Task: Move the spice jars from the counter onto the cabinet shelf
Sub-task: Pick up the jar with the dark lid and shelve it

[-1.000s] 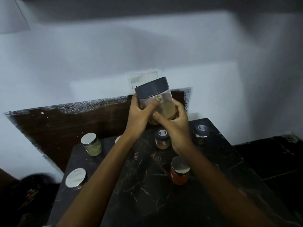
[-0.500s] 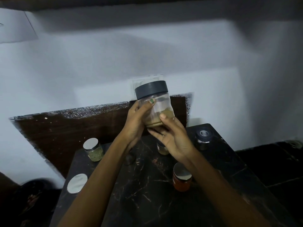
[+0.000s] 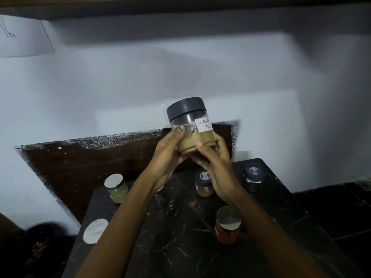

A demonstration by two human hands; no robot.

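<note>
Both hands hold a clear coriander powder jar (image 3: pixel 190 127) with a dark grey lid and a white handwritten label, raised above the counter and tilted slightly. My left hand (image 3: pixel 167 157) grips its left side; my right hand (image 3: pixel 215 165) cups its base from the right. On the dark marble counter (image 3: pixel 180 247) stand a green-herb jar (image 3: pixel 117 188) with a silver lid, a small tan-powder jar (image 3: pixel 203 186) with a dark lid, a dark-lidded jar (image 3: pixel 253 177) and an orange-red jar (image 3: pixel 227 225) with a silver lid. A silver lid (image 3: pixel 95 230) shows at the counter's left edge.
A dark wooden board (image 3: pixel 80 167) leans against the white wall behind the counter. A dark wooden underside (image 3: pixel 180 5) runs along the top of the view. Another dark surface (image 3: pixel 341 207) lies lower to the right. A paper sheet (image 3: pixel 22 37) hangs on the wall at the upper left.
The jar has turned in my hands, so its white label now faces me. My right hand shifted lower under the base, and the view tipped upward.
</note>
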